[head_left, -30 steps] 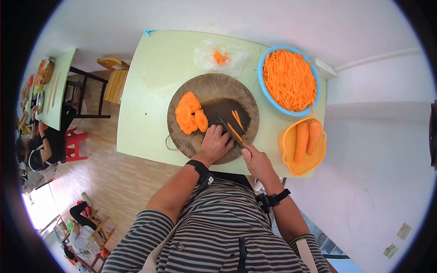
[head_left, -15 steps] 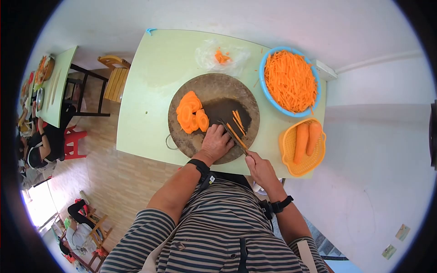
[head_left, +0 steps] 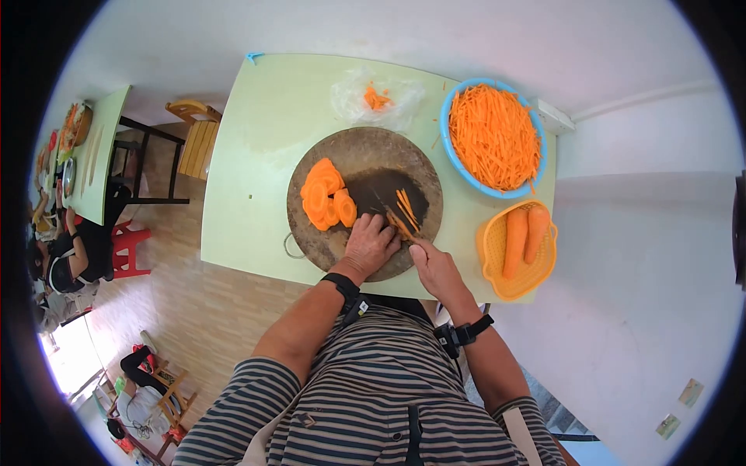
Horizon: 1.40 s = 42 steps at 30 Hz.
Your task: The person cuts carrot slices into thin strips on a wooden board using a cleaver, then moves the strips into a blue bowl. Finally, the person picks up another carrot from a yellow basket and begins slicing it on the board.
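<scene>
A round dark chopping board (head_left: 326, 151) lies on the pale green table. My left hand (head_left: 370, 245) is on its lower part, fingers curled and pressed down beside the knife; what lies under the fingertips is hidden. My right hand (head_left: 437, 272) grips the handle of a knife (head_left: 400, 225) at the board's lower right edge. The blade is hard to make out and points up and left, close to my left fingers. Sliced carrot rounds (head_left: 322, 194) are piled on the board's left side. A few thin carrot strips (head_left: 406, 206) lie right of the blade.
A blue basin (head_left: 445, 144) of shredded carrot stands at the back right, above a yellow basket (head_left: 489, 268) with two carrots (head_left: 514, 241). A plastic bag (head_left: 350, 97) with carrot bits lies behind the board. Other people, a chair and a red stool (head_left: 128, 250) are at left.
My right hand has moved slightly up and left with the knife, whose blade now tilts differently. My left hand has hardly moved. The view has shifted slightly.
</scene>
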Available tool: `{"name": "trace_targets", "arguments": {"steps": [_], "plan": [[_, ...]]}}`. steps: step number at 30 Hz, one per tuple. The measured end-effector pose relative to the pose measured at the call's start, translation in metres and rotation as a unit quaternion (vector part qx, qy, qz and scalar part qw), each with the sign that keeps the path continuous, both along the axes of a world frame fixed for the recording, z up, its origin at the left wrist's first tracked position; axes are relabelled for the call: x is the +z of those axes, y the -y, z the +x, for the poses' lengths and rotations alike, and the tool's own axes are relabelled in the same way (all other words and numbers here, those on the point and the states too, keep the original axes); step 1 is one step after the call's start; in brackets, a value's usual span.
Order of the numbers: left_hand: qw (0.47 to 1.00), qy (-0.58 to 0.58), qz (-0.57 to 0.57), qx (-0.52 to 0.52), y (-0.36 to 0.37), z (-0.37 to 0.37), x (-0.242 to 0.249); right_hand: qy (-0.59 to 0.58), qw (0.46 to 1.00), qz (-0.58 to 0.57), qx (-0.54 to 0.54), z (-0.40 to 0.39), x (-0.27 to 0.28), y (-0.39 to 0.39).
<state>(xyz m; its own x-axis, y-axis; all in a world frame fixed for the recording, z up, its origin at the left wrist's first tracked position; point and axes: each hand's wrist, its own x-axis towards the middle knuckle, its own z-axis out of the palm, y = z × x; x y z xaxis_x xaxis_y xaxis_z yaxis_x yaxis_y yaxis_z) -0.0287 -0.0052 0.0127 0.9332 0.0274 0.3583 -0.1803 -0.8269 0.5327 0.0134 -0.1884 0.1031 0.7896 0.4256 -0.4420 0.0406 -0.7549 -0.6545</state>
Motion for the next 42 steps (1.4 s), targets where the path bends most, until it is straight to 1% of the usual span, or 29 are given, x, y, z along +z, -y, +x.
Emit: {"name": "trace_targets", "arguments": {"steps": [1, 5, 8, 10, 14, 17, 19, 20, 23, 25, 26, 28, 29, 31, 34, 42], "plan": [[1.0, 0.01, -0.004, 0.003, 0.001, 0.001, 0.001, 0.016, 0.999, 0.037, -0.018, 0.001, -0.004, 0.001], [0.998, 0.047, -0.026, 0.015, 0.004, 0.003, 0.002, -0.005, 0.999, 0.038, -0.025, -0.005, 0.006, 0.018], [1.0, 0.016, -0.013, 0.004, 0.001, 0.001, 0.001, -0.005, 1.0, 0.006, 0.008, -0.013, 0.013, 0.026], [1.0, 0.004, -0.015, 0.003, 0.0, 0.0, 0.0, -0.031, 0.999, -0.034, 0.022, -0.017, 0.017, 0.028], [1.0, -0.016, -0.017, -0.005, 0.0, -0.002, -0.008, -0.024, 0.999, -0.027, 0.02, -0.021, 0.013, 0.029], [1.0, 0.014, -0.019, 0.003, 0.0, 0.001, 0.0, -0.019, 0.999, -0.034, 0.023, -0.02, 0.013, 0.025], [1.0, 0.021, -0.018, 0.003, 0.0, 0.002, 0.002, -0.016, 0.995, -0.092, 0.037, -0.015, 0.018, 0.012], [1.0, 0.027, -0.015, 0.006, 0.0, 0.002, 0.003, -0.016, 0.995, -0.092, 0.036, -0.012, 0.016, 0.008], [1.0, 0.012, -0.01, 0.005, 0.0, 0.0, 0.002, 0.001, 0.998, -0.06, 0.035, -0.002, 0.0, -0.002], [0.999, 0.019, -0.025, 0.006, 0.002, 0.001, 0.003, 0.003, 0.999, 0.05, -0.013, 0.004, -0.013, -0.001], [0.999, 0.024, -0.038, 0.01, 0.002, 0.001, 0.003, 0.004, 0.999, 0.05, -0.012, 0.004, -0.015, 0.005], [0.999, 0.032, -0.038, 0.014, 0.001, 0.002, 0.004, -0.017, 0.996, 0.071, -0.047, 0.007, -0.005, 0.007], [0.998, 0.039, -0.043, 0.014, 0.002, 0.002, 0.004, -0.018, 0.996, 0.07, -0.045, 0.007, 0.0, 0.008], [0.998, 0.033, -0.045, 0.015, 0.004, 0.001, 0.0, -0.031, 0.999, 0.015, -0.009, 0.001, 0.009, 0.016], [0.999, 0.016, -0.036, 0.011, 0.001, 0.0, 0.001, -0.024, 1.0, -0.005, 0.01, -0.011, 0.013, 0.023], [0.999, -0.001, -0.033, 0.007, -0.001, -0.001, -0.002, -0.029, 0.999, -0.036, 0.014, -0.022, 0.014, 0.023]]}}
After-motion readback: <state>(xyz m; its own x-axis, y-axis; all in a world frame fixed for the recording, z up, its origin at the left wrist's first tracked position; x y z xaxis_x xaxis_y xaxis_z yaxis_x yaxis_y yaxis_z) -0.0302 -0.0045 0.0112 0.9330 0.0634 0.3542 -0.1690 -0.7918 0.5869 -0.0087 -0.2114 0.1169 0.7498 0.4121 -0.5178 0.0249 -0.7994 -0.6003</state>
